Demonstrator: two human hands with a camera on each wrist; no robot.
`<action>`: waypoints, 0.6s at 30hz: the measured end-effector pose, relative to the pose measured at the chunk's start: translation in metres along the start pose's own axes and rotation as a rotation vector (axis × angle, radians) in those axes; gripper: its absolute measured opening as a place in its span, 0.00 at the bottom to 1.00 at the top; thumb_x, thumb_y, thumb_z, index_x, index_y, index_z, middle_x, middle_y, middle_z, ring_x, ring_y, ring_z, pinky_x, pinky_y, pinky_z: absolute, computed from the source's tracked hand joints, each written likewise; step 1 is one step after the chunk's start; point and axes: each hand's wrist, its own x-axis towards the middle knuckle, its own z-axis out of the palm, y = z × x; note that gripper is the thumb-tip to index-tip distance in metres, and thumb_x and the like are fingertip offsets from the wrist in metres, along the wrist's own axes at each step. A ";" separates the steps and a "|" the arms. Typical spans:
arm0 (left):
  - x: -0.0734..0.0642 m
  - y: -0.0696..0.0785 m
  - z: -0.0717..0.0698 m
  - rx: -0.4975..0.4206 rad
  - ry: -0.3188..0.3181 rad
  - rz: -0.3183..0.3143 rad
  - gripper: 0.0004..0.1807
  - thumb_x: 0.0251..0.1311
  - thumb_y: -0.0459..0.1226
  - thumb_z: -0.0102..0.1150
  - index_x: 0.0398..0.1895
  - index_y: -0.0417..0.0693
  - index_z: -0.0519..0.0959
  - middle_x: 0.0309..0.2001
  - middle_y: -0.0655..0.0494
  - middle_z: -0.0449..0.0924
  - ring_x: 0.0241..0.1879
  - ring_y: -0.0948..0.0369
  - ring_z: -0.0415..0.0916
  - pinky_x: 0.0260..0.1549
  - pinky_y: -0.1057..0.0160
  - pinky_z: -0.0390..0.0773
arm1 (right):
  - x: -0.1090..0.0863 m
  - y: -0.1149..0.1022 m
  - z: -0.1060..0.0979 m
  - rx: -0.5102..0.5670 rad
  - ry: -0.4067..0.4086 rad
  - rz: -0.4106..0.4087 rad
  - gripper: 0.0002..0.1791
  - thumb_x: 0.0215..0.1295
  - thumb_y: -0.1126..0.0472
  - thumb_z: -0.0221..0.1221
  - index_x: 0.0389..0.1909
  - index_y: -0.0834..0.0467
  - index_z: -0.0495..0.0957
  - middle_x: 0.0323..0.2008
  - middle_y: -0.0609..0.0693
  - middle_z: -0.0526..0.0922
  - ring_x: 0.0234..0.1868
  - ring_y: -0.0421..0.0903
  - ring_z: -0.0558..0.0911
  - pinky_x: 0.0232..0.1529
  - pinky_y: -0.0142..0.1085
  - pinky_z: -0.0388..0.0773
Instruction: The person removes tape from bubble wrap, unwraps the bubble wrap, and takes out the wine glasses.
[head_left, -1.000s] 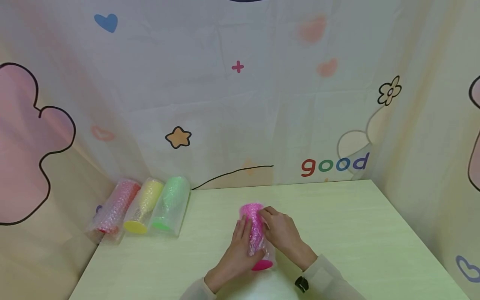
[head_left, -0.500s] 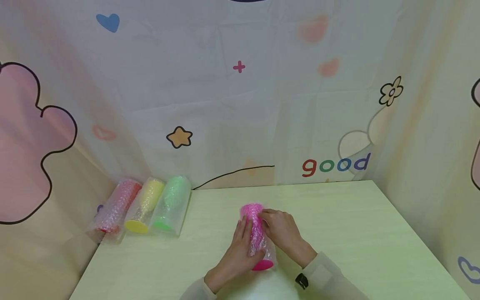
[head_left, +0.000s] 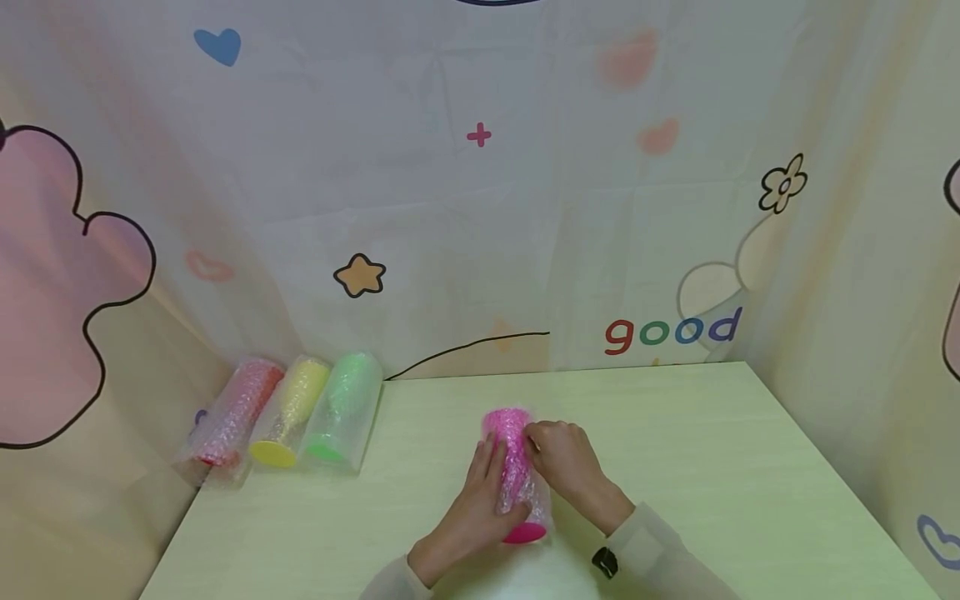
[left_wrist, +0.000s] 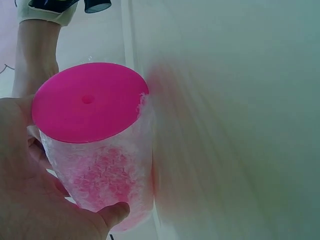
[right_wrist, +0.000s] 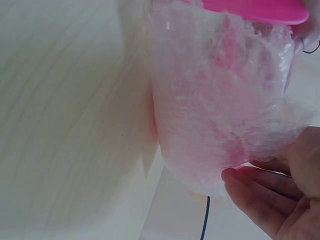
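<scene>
A pink object with a flat round end [left_wrist: 90, 102], rolled in clear bubble wrap [right_wrist: 200, 100], lies on the table with that end facing me. Its middle shows as a pink bundle [head_left: 513, 475] in the head view. My left hand [head_left: 476, 508] holds it from the left, fingers along its side and thumb across the wrap near the round end. At the upper right side my right hand [head_left: 572, 467] pinches an edge of the wrap between thumb and fingertips. In the right wrist view a loose flap [right_wrist: 290, 120] of wrap stands out beside that hand.
At the table's back left, three similar wrapped bundles lie side by side: a red one [head_left: 236, 412], a yellow one [head_left: 292, 408] and a green one [head_left: 345, 408]. A printed curtain [head_left: 465, 208] stands behind the pale table [head_left: 712, 467] and along both sides.
My right hand has shifted slightly to the right, pulling its pinched edge of wrap a little away from the bundle. The left hand stays in nearly the same place.
</scene>
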 end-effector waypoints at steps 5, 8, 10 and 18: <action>-0.003 -0.001 0.000 0.008 -0.001 0.006 0.52 0.60 0.53 0.55 0.79 0.41 0.42 0.80 0.46 0.31 0.79 0.43 0.34 0.68 0.43 0.64 | -0.003 0.002 0.002 0.070 0.022 0.029 0.01 0.57 0.66 0.67 0.29 0.59 0.86 0.27 0.50 0.89 0.26 0.42 0.85 0.30 0.33 0.83; -0.004 -0.002 0.000 0.011 -0.006 0.000 0.51 0.61 0.54 0.54 0.79 0.42 0.41 0.80 0.47 0.30 0.79 0.43 0.34 0.68 0.43 0.65 | -0.004 0.003 0.002 0.108 0.016 0.076 0.03 0.57 0.65 0.67 0.32 0.59 0.86 0.30 0.51 0.89 0.29 0.44 0.87 0.32 0.34 0.85; -0.004 -0.002 0.000 0.015 -0.012 -0.005 0.51 0.62 0.54 0.54 0.79 0.42 0.40 0.81 0.47 0.30 0.79 0.43 0.35 0.67 0.43 0.66 | -0.005 0.003 0.002 0.137 0.001 0.122 0.03 0.58 0.64 0.67 0.34 0.58 0.86 0.31 0.51 0.89 0.31 0.45 0.87 0.33 0.34 0.85; -0.004 0.001 -0.005 0.060 -0.032 -0.022 0.50 0.64 0.58 0.49 0.80 0.46 0.39 0.81 0.50 0.29 0.79 0.46 0.34 0.65 0.44 0.69 | -0.008 0.008 -0.001 0.223 -0.031 0.197 0.05 0.61 0.62 0.66 0.37 0.57 0.86 0.36 0.53 0.90 0.33 0.47 0.89 0.32 0.35 0.86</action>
